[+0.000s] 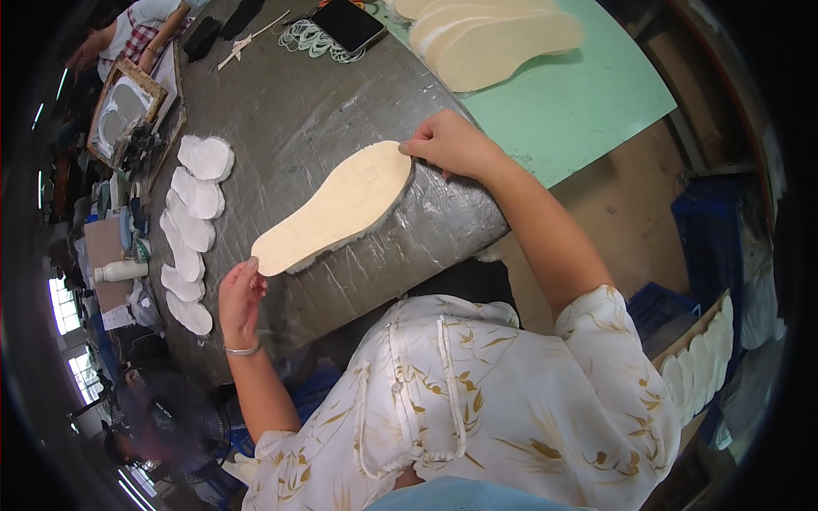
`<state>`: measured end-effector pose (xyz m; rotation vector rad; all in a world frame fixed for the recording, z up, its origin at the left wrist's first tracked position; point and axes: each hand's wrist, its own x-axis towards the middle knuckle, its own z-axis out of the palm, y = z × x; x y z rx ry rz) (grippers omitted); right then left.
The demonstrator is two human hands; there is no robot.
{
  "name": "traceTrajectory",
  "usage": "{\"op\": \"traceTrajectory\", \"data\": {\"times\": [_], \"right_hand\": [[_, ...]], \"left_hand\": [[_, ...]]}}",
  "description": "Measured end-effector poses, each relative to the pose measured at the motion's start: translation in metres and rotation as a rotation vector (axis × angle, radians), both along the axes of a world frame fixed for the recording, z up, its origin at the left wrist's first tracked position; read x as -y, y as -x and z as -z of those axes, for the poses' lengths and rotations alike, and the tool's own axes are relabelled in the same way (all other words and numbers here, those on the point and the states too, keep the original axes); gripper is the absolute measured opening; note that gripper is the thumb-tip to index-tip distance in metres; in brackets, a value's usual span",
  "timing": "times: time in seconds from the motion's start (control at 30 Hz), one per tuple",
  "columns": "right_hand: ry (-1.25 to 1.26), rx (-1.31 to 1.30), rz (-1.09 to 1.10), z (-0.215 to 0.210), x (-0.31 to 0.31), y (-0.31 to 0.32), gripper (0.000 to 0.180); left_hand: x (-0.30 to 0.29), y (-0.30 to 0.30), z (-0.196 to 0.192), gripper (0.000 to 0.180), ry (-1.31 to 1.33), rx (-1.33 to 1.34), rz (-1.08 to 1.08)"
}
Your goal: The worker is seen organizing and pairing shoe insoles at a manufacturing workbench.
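Observation:
A cream shoe insole with a fluffy pale underside stretches between my two hands, just over or on the dark worktable. My left hand pinches its narrow heel end between thumb and fingers. At the wide toe end, my right hand grips the edge, thumb on top. Left of it, a row of white fluffy insoles overlaps on the table. Several cream insoles lie fanned out on a green board at the far right. How far the held insole rests on the table cannot be made out.
The grey worktable adjoins the green board. A phone and coiled cord lie at the back. A framed screen stands far left, near another person. A fan is at lower left, blue crates at right.

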<state>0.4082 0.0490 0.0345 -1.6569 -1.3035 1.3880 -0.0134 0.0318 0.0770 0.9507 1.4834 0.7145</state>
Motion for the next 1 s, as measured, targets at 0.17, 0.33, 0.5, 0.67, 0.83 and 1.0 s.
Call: {"op": "traceTrajectory", "data": {"times": [0.17, 0.33, 0.5, 0.67, 0.83, 1.0], "right_hand": [[0.003, 0.005, 0.017, 0.0, 0.001, 0.0, 0.032], [0.014, 0.013, 0.016, 0.0, 0.001, 0.002, 0.031], [0.004, 0.075, 0.035, -0.004, 0.003, 0.005, 0.032], [-0.283, 0.338, 0.174, -0.006, 0.015, 0.011, 0.036], [-0.66, 0.289, -0.028, -0.019, 0.034, 0.053, 0.013], [-0.916, 0.421, -0.241, -0.019, 0.048, 0.08, 0.011]], "left_hand": [[0.001, 0.002, 0.003, 0.021, 0.005, -0.014, 0.001], [0.002, 0.003, 0.008, 0.022, 0.029, -0.027, -0.005], [0.002, 0.006, 0.013, 0.022, 0.017, -0.009, -0.008], [-0.003, 0.006, 0.018, 0.023, 0.01, 0.017, 0.011], [0.002, 0.008, 0.018, 0.023, -0.001, 0.018, -0.015], [0.003, 0.004, 0.02, 0.023, 0.003, 0.058, -0.016]]}}
